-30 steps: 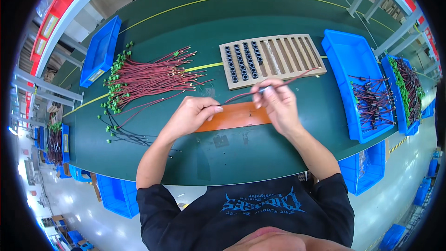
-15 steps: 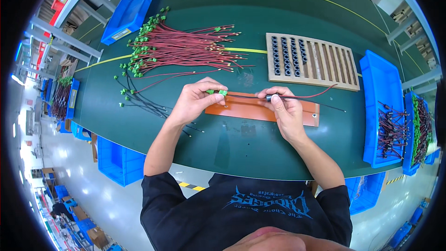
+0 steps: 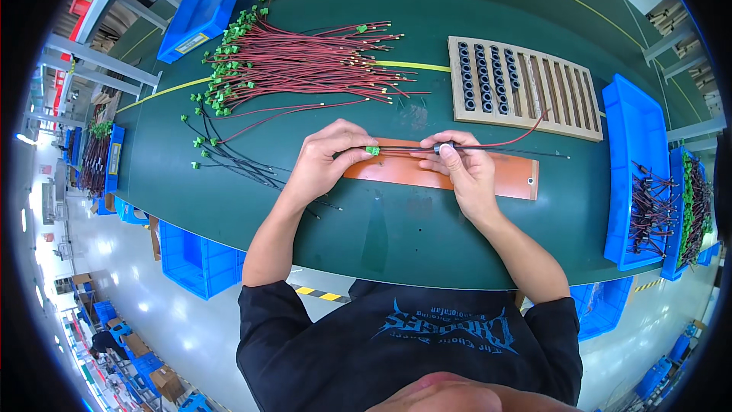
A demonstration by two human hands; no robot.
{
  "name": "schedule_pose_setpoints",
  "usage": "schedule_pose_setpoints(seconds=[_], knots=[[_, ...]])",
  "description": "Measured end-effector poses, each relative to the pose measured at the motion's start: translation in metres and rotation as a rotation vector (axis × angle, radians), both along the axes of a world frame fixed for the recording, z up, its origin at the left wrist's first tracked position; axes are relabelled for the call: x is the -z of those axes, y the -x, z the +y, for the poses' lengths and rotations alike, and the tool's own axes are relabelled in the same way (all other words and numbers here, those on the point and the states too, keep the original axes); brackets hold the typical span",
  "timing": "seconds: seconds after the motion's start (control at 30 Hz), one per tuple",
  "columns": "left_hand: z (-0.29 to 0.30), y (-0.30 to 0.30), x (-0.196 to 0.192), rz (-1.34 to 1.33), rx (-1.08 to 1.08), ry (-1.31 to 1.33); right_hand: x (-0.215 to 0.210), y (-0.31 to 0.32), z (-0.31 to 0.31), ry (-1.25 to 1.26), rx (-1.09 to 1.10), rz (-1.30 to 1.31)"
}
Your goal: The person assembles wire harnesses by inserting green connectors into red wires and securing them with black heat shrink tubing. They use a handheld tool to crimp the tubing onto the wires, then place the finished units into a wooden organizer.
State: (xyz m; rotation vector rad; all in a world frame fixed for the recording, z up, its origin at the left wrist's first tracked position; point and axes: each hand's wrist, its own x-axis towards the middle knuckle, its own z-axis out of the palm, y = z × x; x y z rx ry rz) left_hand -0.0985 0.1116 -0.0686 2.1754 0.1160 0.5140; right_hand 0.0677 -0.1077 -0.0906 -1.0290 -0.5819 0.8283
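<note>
The blue bin [image 3: 633,130] already holds finished-looking cables [image 3: 652,214]; the wooden rack [image 3: 530,127] has spare rings [image 3: 485,79], and many red wires [image 3: 305,57] lie ringless. Over the orange strip [image 3: 396,170], the left hand [image 3: 335,154] pinches a green connector [image 3: 372,150], the right hand [image 3: 467,172] a black ring [image 3: 443,148] seemingly around its leads [image 3: 534,153].

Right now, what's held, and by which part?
The left hand pinches a green plug by its left end; the right hand pinches a black ring, around the wires, by its sides.

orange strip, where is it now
In the head view, just right of centre, the orange strip lies on the green table beneath the left hand and right hand, nearer than the wooden rack.
</note>
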Motion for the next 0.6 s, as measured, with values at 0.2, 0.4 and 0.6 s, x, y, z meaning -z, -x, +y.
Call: schedule_pose_setpoints(seconds=[0.2,0.4,0.6], knots=[[-0.003,0.002,-0.004,0.051,-0.121,0.282,0.004,0.000,-0.003,-0.058,0.017,0.001],[-0.007,0.002,-0.006,0.069,-0.156,0.246,0.005,0.006,-0.023,-0.139,-0.001,-0.101],[-0.002,0.004,0.004,0.013,-0.094,0.177,0.006,0.002,-0.032,-0.159,-0.013,-0.131]])
